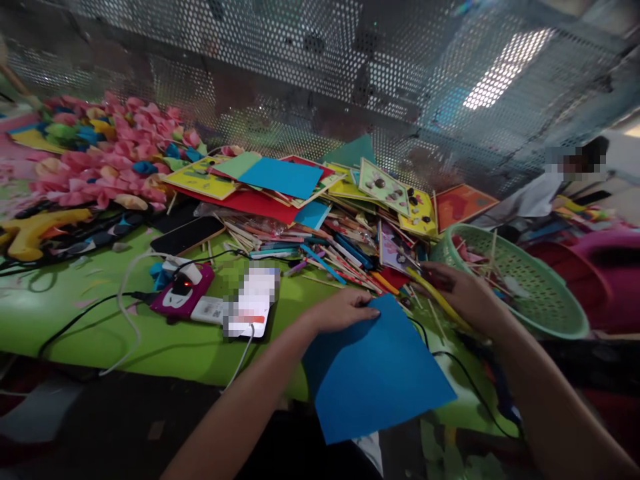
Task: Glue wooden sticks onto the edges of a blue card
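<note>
Two hands work a blue sheet at the near edge of a cluttered bench.
The left hand (345, 311) lies flat, fingers out, pressing the top corner of the blue sheet (375, 380), which overhangs the green bench (75, 313). The right hand (463, 293) is closed around a yellow strip (431, 289), just beside the green basket (545, 313) and the heap of coloured cards (300, 193).

Blue paper sheet (373, 373) overhangs the green table (100, 320); yellow stick (434, 295) slants beside it.
</note>
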Demonstrator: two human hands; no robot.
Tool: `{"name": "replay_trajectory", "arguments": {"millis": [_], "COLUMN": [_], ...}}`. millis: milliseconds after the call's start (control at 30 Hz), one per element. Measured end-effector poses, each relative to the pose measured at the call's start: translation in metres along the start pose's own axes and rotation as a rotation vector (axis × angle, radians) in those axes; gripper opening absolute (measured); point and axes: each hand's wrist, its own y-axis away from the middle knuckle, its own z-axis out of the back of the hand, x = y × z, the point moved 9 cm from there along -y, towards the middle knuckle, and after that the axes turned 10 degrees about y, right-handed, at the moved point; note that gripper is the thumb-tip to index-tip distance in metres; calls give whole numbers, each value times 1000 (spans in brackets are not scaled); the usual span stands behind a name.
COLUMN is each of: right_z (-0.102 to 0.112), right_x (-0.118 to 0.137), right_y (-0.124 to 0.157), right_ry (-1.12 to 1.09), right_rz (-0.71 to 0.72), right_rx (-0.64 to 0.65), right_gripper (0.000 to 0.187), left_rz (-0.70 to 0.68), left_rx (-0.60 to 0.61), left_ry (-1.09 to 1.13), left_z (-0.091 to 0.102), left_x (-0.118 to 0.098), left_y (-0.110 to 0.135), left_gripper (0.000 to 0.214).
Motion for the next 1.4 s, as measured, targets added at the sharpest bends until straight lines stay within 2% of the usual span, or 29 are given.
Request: {"name": "replay_trajectory", "arguments": {"millis": [133, 167, 267, 367, 433, 500, 600, 767, 867, 967, 1033, 1067, 1133, 1200, 1300, 1400], "right_z": [-8, -13, -35, -53, -59, -55, -37, -11, -20, -35, -45, -50, -57, -67, -84, -91], "right_x": [38, 46, 65, 71, 69, 64, 57, 58, 58, 52, 40, 33, 21, 16, 21, 29], "right_y": [-61, -74, -112, -138, -145, -141, -114, -31, 23, 73, 100, 112, 133, 149, 161, 161], "right_ry": [421, 456, 481, 466, 438, 401, 322, 98, -81, -265, -347, -352, -283, -160, -39, 50], "right_rz": [143, 159, 207, 243, 255, 246, 211, 217, 196, 150, 86, 53, 22, 23, 72, 96], "right_rx": [-69, -93, -103, -85, -64, -59, -87, -45, 120, 218, 194, 158, 75, 36, 42, -47], "right_gripper": [49, 48, 52, 57, 56, 51, 43, 38, 39, 60, 63, 60, 47, 37, 34, 36], "left_rz": [-32, -42, -57, -57, -52, -48, -43, -76, -94, -89, -106, -117, -139, -129, -66, -15], "left_rx": [-137, -182, -290, -373, -445, -513, -540, -484, -370, -273, -334, -401, -518, -520, -429, -345], "left_ry": [1, 3, 38, 105, 138, 135, 72, -143, -287, -412, -523, -599, -775, -866, -945, -1032], "left_z": [11, 16, 26, 35, 42, 49, 52, 48, 36, 18, 11, 10, 3, -10, -28, -37], "left_x": [-5, -5, -3, 3, 7, 9, 7, -6, -11, -14, -22, -26, -35, -32, -12, 12], "left_y": [2, 3, 4, 5, 6, 8, 10, 9, 4, 5, 18, 29, 56, 83, 114, 131], "left_gripper": [27, 26, 23, 24, 24, 25, 27, 30, 26, 17, 28, 37, 43, 40, 40, 41]}}
